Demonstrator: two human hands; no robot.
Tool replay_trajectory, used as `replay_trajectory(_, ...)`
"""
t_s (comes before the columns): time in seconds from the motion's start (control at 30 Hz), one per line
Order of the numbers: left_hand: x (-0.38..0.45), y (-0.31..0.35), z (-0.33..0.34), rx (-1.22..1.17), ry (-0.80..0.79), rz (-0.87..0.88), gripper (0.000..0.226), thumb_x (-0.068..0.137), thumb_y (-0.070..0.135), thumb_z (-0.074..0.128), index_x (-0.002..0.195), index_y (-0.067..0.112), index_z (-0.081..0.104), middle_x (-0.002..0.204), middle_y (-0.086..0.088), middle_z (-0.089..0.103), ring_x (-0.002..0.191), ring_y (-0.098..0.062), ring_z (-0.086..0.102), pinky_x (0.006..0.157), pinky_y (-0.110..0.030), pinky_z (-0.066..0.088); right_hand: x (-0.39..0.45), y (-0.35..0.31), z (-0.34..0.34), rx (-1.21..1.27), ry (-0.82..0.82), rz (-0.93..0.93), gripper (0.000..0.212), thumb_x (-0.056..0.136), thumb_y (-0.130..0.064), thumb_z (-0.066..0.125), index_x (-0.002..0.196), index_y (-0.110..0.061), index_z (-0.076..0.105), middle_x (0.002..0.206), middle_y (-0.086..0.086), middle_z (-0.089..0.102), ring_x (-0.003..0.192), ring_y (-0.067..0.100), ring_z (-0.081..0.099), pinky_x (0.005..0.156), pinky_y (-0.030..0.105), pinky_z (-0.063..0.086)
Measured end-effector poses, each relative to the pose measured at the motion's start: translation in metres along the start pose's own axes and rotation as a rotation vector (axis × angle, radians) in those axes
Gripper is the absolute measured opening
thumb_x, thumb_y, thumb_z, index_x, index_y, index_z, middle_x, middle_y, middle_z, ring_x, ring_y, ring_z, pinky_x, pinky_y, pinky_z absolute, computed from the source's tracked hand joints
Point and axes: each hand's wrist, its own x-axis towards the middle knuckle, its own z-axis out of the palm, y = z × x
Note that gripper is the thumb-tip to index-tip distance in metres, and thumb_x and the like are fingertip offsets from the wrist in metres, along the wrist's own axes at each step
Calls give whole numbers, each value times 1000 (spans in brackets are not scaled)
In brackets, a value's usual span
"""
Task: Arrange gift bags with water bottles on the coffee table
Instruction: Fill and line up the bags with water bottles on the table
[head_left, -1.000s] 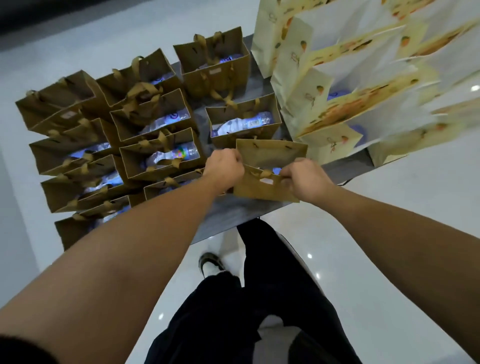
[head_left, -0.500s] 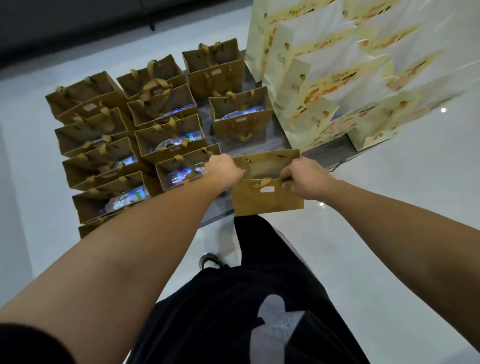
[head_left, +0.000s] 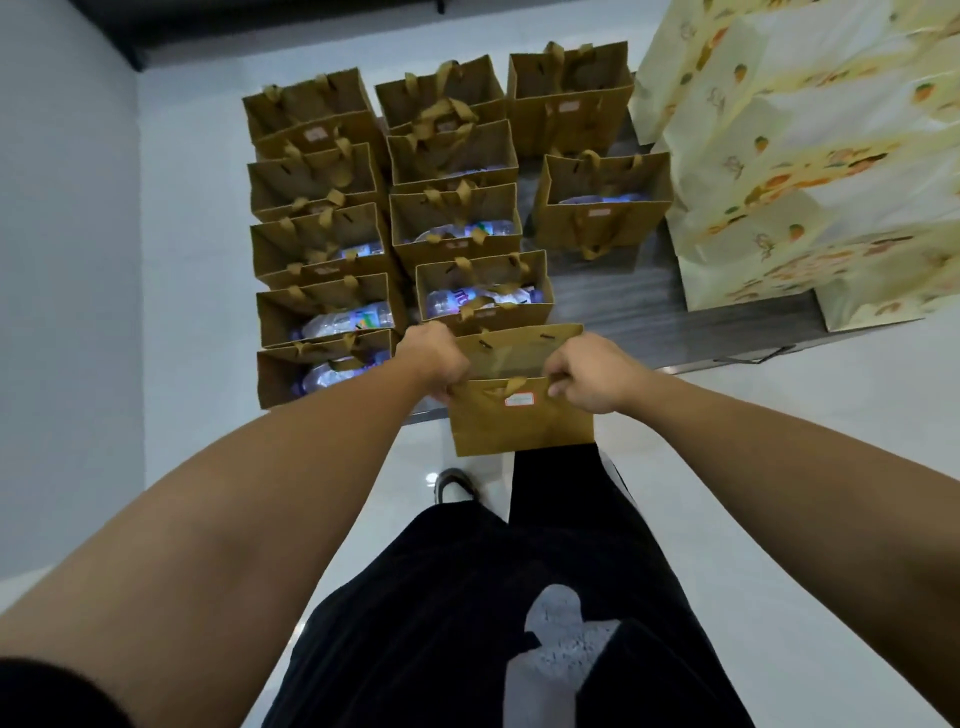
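Note:
I hold a brown paper gift bag (head_left: 519, 421) with a small white label at the near edge of the grey coffee table (head_left: 623, 306). My left hand (head_left: 436, 361) grips its left top edge and my right hand (head_left: 587, 374) grips its right top edge, holding the mouth apart. Its inside looks empty from here. The bag hangs partly past the table's front edge. Several matching brown bags (head_left: 322, 244) stand in rows on the table's left and middle. Water bottles (head_left: 480, 299) lie inside the nearer ones.
Several pale yellow patterned paper bags (head_left: 789, 171) fill the right side of the table. A bare strip of tabletop lies between them and the brown bags. Below are a glossy white floor (head_left: 779, 519), my dark trousers and one shoe (head_left: 452, 483).
The bag has come toward me and a little lower, now hanging over the table's front edge. The view has tilted, showing the rows of brown bags straight ahead. Both hands keep their grip.

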Motion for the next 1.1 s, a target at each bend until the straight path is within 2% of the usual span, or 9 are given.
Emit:
replay_trajectory(0.17,2,-21,-6,17,71,-68,11,97,19,62,98,9,65,88,-10,69,69,-23,73,68,-34,64,25,-17,5,-44,4,-33,18,96,-22,65,111,-21,75,95,-6,62,100,22,62,87,35,51)
replay_trajectory(0.3,7,-30,-9,49,224,-73,23,92,17,66,110,4,67,99,-12,64,87,-27,61,73,-32,50,45,-25,15,-249,85,-35,20,95,-30,58,106,-26,74,102,5,67,98,29,62,81,34,50)
replay_trajectory(0.47,20,-33,14,109,204,-100,26,92,12,59,115,6,70,115,-18,67,108,-36,62,86,-38,51,66,-16,42,-405,109,33,25,87,-13,57,106,-15,72,104,9,71,99,32,66,80,32,50)
replay_trajectory(0.6,26,-32,29,165,148,-79,26,94,13,58,115,3,68,114,-18,68,109,-35,63,86,-38,52,69,2,59,-326,185,1,27,91,-21,57,112,-18,73,106,9,70,101,31,64,84,33,50)
replay_trajectory(0.73,25,-26,21,135,133,-103,28,92,21,61,116,7,65,114,-16,64,95,-31,59,75,-35,47,60,11,51,-92,175,33,29,94,-31,57,119,-21,71,111,13,66,106,35,60,85,38,50)
replay_trajectory(0.83,26,-8,3,268,158,-101,27,93,24,58,115,8,63,111,-14,63,94,-31,60,77,-37,51,60,18,30,-50,242,93,24,96,-31,55,107,-19,72,103,12,67,107,34,59,80,37,49)
replay_trajectory(0.9,31,11,-10,337,198,-93,29,94,26,56,117,10,62,113,-12,63,98,-32,62,79,-38,51,63,26,8,-16,309,165,25,97,-30,54,109,-19,73,100,15,67,106,34,58,80,37,49)
replay_trajectory(1.0,45,46,-28,289,225,-28,29,95,33,56,114,12,63,107,-8,63,89,-28,57,72,-35,44,73,52,-27,-1,372,262,29,98,-31,51,112,-19,72,99,15,69,107,36,59,82,37,50)
replay_trajectory(1.1,62,85,-40,265,244,25,28,96,34,53,111,14,66,103,-7,64,92,-31,61,72,-35,43,85,84,-60,29,412,296,29,97,-28,53,115,-16,72,101,15,72,108,36,58,82,38,51)
